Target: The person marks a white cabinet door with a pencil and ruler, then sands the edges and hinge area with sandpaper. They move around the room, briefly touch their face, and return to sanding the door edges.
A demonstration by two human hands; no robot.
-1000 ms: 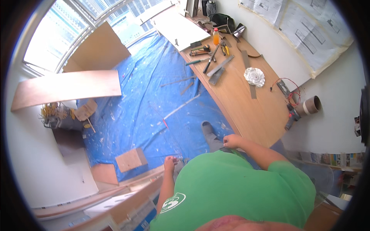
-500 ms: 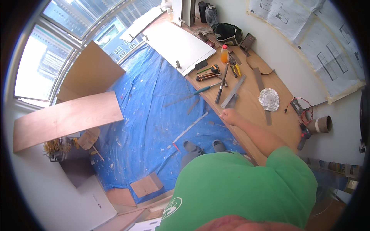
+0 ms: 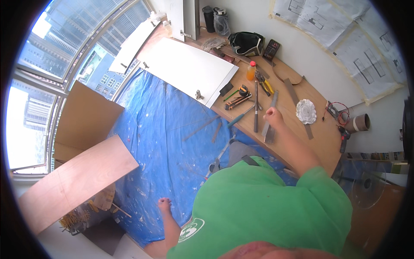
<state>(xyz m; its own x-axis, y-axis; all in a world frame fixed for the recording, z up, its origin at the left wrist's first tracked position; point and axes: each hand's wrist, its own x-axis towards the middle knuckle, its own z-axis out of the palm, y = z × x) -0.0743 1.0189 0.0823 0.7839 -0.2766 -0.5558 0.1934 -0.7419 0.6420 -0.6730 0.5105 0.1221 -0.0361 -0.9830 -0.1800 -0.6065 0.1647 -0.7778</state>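
My right hand (image 3: 273, 116) is closed over the workbench (image 3: 317, 142), right by a metal ruler (image 3: 274, 100). Whether anything is in its fingers is hidden. A grey flat blade-like piece (image 3: 270, 135) lies just below it at the bench edge. Left of the ruler is a dark bar-shaped tool (image 3: 256, 108), and beyond it yellow-handled pliers (image 3: 266, 84). My left hand (image 3: 164, 204) hangs low over the blue sheet (image 3: 168, 142) on the floor, fingers curled, with nothing visible in them.
On the bench are an orange drink bottle (image 3: 251, 71), a tape measure (image 3: 243, 90), a white ruffled disc (image 3: 305, 112) and a power drill (image 3: 344, 137). A white panel (image 3: 187, 69) lies at its far end. A wooden board (image 3: 82, 181) stands out on the left.
The view has turned and my body has shifted toward the bench. My right hand has moved from the bench edge up beside the ruler. My left hand has come into view.
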